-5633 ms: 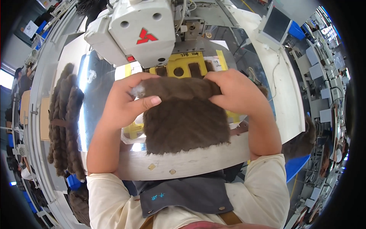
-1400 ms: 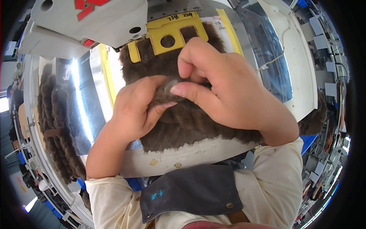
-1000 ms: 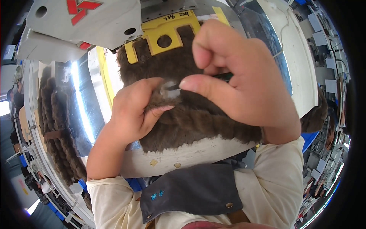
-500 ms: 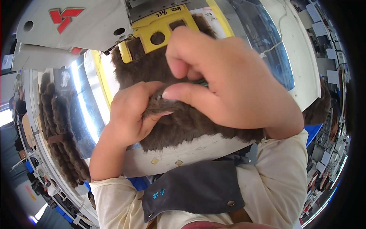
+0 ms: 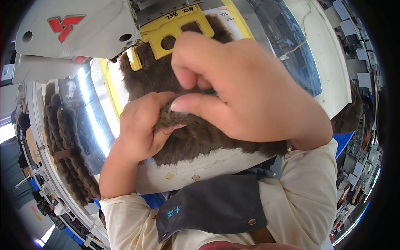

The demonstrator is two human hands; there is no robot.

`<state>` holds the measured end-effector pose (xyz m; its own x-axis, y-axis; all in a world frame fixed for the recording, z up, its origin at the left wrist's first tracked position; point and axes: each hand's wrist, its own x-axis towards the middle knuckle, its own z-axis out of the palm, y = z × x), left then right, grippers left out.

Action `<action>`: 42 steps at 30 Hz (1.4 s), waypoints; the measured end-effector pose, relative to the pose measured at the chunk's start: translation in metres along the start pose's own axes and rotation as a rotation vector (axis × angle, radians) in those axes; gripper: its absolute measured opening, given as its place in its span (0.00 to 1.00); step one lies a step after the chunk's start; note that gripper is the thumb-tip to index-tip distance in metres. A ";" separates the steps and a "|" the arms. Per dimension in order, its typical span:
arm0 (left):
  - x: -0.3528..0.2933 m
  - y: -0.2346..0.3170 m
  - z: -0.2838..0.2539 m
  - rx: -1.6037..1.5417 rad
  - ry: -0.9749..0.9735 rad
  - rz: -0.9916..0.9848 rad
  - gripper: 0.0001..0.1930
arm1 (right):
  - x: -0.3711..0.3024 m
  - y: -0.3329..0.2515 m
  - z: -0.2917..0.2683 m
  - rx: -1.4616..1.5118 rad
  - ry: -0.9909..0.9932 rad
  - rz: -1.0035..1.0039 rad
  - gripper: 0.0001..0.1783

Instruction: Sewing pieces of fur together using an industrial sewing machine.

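A dark brown fur piece (image 5: 204, 135) lies across the work surface in front of me, its near edge over the pale table rim. My left hand (image 5: 143, 123) pinches a raised fold of this fur between thumb and fingers. Just above the fold, my right hand (image 5: 246, 87) is closed, its fingers curled and its thumb tip against the fur. A sliver of something green shows inside the right hand; the rest of it is hidden by the fingers. Beyond both hands, a yellow template plate (image 5: 159, 45) with cut-outs lies over the fur's far part.
At the upper left a white machine head (image 5: 79, 31) with a red emblem overhangs the work. Rolled brown fur strips (image 5: 68, 141) lie along the left side. A loose pale cord (image 5: 296, 51) crosses the glossy plate on the right. More brown fur (image 5: 349, 116) hangs at the right.
My right hand has shifted slightly left, its thumb moving further over the pinched fold. The left hand keeps its hold on the fur.
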<state>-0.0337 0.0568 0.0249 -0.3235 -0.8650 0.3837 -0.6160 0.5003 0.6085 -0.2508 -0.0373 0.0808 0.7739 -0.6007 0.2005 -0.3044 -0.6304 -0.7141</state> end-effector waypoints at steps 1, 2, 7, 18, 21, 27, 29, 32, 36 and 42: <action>-0.001 0.000 -0.001 -0.011 0.008 -0.034 0.21 | -0.001 0.000 -0.003 -0.007 0.070 -0.016 0.18; -0.001 0.000 -0.001 -0.023 0.016 -0.068 0.22 | -0.003 0.000 -0.006 -0.014 0.140 -0.031 0.18; -0.007 0.000 -0.003 -0.001 0.044 -0.116 0.22 | -0.005 0.002 -0.013 0.017 0.188 -0.058 0.19; -0.005 0.000 0.000 0.000 0.041 -0.074 0.22 | -0.006 -0.008 -0.005 -0.067 0.038 0.008 0.18; -0.004 0.000 -0.002 0.009 0.043 -0.070 0.21 | -0.008 -0.006 -0.010 -0.072 0.060 -0.037 0.19; -0.005 0.002 -0.002 0.062 0.058 -0.066 0.22 | -0.009 -0.006 -0.014 -0.094 0.051 -0.024 0.19; -0.005 0.001 0.000 0.057 0.063 -0.026 0.21 | -0.008 -0.007 -0.009 -0.124 -0.010 -0.026 0.19; -0.006 -0.001 0.002 0.026 0.060 -0.011 0.21 | -0.006 -0.010 -0.006 -0.130 -0.084 0.011 0.19; -0.004 0.000 0.003 0.030 0.039 0.016 0.21 | -0.009 -0.010 0.000 -0.150 -0.051 -0.015 0.19; -0.004 0.001 0.001 0.075 0.086 -0.003 0.21 | -0.007 -0.009 -0.016 -0.161 0.003 -0.030 0.19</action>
<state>-0.0332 0.0609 0.0231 -0.2607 -0.8582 0.4421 -0.6698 0.4906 0.5574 -0.2626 -0.0354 0.0963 0.7823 -0.5819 0.2222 -0.3666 -0.7185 -0.5910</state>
